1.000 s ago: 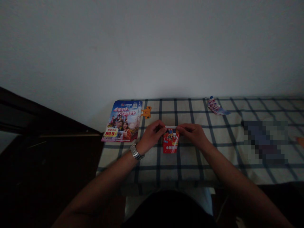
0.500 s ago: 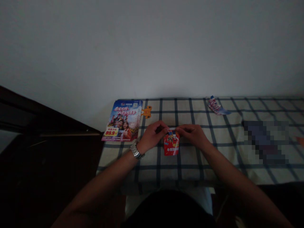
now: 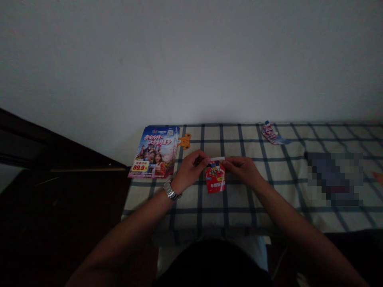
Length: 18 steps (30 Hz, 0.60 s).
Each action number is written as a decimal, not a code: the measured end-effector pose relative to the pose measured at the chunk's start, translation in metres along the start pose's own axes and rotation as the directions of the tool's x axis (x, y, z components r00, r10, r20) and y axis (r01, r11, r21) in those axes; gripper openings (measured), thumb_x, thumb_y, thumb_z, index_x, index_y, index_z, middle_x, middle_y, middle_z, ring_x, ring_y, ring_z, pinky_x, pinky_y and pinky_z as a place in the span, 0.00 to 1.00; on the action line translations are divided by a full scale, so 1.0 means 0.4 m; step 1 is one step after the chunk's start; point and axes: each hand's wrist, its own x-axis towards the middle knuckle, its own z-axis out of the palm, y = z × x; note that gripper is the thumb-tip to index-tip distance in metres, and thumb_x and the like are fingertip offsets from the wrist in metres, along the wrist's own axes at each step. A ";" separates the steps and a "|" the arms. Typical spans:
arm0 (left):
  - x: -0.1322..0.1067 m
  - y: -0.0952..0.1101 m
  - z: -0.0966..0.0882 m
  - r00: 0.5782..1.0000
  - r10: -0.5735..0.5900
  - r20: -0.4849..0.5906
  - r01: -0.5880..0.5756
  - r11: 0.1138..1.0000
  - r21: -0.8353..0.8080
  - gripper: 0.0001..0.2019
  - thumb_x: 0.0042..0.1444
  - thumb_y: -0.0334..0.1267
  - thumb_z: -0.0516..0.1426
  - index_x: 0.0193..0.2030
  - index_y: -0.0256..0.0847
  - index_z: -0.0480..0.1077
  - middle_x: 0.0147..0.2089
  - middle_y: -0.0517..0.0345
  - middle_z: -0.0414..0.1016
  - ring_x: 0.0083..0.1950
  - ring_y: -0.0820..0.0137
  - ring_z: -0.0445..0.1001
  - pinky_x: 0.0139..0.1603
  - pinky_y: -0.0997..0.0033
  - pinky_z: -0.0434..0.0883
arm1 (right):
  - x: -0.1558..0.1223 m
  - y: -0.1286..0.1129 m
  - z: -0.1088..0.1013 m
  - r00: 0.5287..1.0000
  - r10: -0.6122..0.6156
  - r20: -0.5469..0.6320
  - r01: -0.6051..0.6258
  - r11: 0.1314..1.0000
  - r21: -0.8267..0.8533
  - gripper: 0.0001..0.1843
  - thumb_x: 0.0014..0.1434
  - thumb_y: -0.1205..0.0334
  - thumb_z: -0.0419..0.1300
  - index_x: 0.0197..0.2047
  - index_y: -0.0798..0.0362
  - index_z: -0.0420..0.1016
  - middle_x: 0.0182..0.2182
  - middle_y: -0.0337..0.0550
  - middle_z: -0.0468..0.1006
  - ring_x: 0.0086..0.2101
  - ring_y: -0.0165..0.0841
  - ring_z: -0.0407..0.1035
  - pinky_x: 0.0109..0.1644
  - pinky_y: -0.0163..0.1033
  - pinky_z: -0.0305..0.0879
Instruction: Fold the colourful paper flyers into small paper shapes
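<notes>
A small red printed leaflet (image 3: 215,180) lies folded on the checked cloth (image 3: 269,195), its white top edge turned up. My left hand (image 3: 189,170), with a metal watch at the wrist, pinches the top left corner of the leaflet. At the top right corner, my right hand (image 3: 243,169) pinches the same edge. Both hands have their fingers closed on the paper.
A stack of colourful flyers (image 3: 154,152) lies at the cloth's far left, with a small orange cut-out (image 3: 184,141) beside it. A crumpled folded paper piece (image 3: 271,134) sits far right near the wall. A blurred patch (image 3: 335,178) covers the right. Dark furniture stands left.
The leaflet's top edge has been lifted and shifted slightly between my fingers; it tilts a little. Both hands stay at nearly the same spot.
</notes>
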 end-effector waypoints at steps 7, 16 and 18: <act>0.000 -0.004 -0.002 0.999 0.005 0.039 -0.007 0.998 0.067 0.10 0.65 0.44 0.58 0.38 0.40 0.71 0.33 0.60 0.74 0.35 0.71 0.73 0.36 0.73 0.68 | -0.001 -0.001 -0.003 0.998 0.013 0.064 -0.014 1.000 0.021 0.20 0.63 0.43 0.62 0.37 0.51 0.85 0.31 0.42 0.85 0.32 0.35 0.77 0.36 0.37 0.70; -0.005 0.001 -0.002 0.993 -0.010 0.120 0.001 0.997 0.073 0.10 0.66 0.45 0.58 0.41 0.41 0.74 0.36 0.59 0.78 0.35 0.71 0.74 0.37 0.73 0.69 | -0.001 -0.002 -0.002 0.994 0.006 0.111 -0.006 1.000 0.005 0.21 0.64 0.42 0.61 0.41 0.52 0.85 0.34 0.42 0.85 0.34 0.35 0.77 0.37 0.37 0.70; -0.003 0.001 -0.002 0.996 -0.018 0.092 0.012 0.998 0.065 0.10 0.66 0.45 0.58 0.41 0.40 0.73 0.35 0.59 0.77 0.35 0.71 0.73 0.37 0.73 0.69 | 0.000 -0.003 -0.002 0.992 0.001 0.127 -0.001 1.000 0.003 0.22 0.64 0.42 0.61 0.41 0.52 0.85 0.34 0.41 0.85 0.34 0.35 0.77 0.37 0.37 0.70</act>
